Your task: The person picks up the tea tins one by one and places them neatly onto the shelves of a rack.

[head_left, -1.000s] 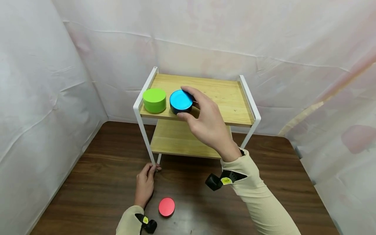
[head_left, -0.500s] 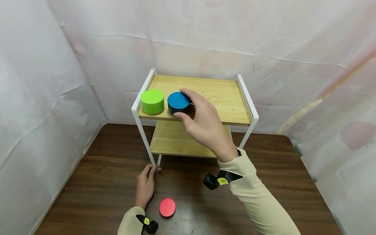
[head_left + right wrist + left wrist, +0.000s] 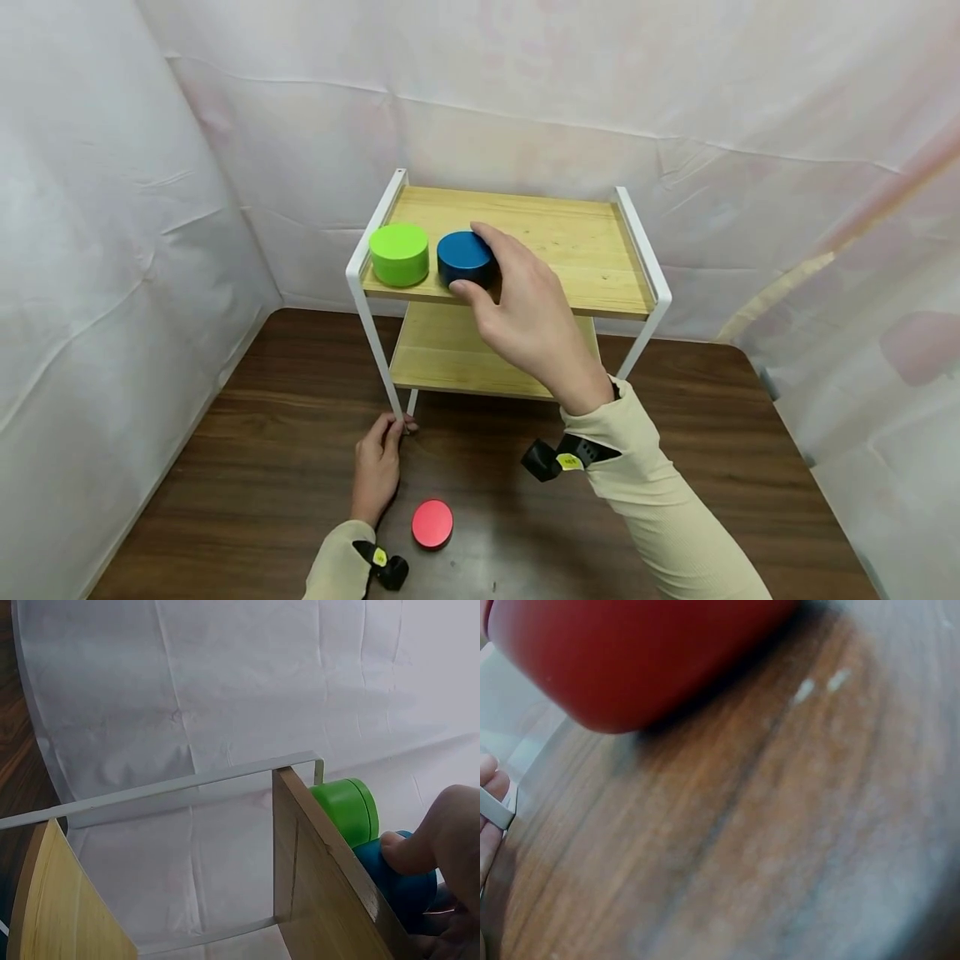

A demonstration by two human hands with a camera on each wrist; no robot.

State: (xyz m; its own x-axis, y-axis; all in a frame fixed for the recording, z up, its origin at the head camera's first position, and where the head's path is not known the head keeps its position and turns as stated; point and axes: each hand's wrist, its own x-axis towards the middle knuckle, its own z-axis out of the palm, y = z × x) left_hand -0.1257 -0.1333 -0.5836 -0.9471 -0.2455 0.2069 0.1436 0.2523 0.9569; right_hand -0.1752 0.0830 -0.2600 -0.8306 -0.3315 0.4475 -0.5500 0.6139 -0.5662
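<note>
So the right hand (image 3: 528,308) has the blue round container (image 3: 459,260) between thumb and fingers, gripping it by its side. That one's at the front of the upper shelf (image 3: 577,237) of a white-framed two-tier rack (image 3: 643,242), right beside the green round container (image 3: 399,254) — from the head view there's a narrow gap between the two.

The green one is upright near the left front corner, and you can make out a lid seam running round it (clearest from the right wrist). No way to tell what's in either, since the tops cover the insides.

Down below, the left hand (image 3: 378,462) is pinching the rack's front left leg (image 3: 375,346) near its foot. Close to that forearm is the red round container (image 3: 432,524), lying flat on the dark wood-grain surface (image 3: 262,467) in front of the rack. It's so close to the left wrist camera (image 3: 392,573) that it fills the top of that view — contents hidden there too.

The lower shelf (image 3: 450,354) is the same pale wood, and behind everything hangs a creased whitish sheet (image 3: 525,100) with faint pink patches.
</note>
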